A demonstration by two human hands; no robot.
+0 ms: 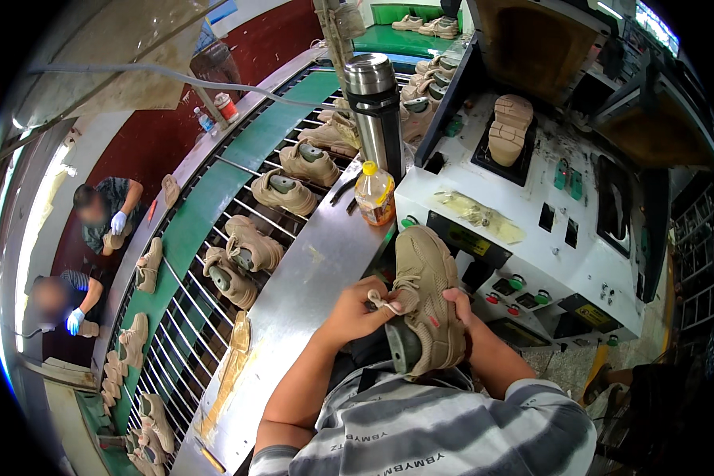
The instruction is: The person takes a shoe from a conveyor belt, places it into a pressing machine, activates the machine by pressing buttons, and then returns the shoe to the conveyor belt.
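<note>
Between both hands' fingers [390,302], tan shoe [428,297], laces pinched

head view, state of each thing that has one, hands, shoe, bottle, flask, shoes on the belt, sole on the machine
left hand: closed, pinching the laces of the tan shoe
right hand: gripping the shoe's side
tan shoe: held up, on a grey last
juice bottle: upright, yellow cap on
steel flask: upright, lid closed
shoes on the conveyor: lying on the rods, lasts inside
sole on the machine: tread side up
</note>
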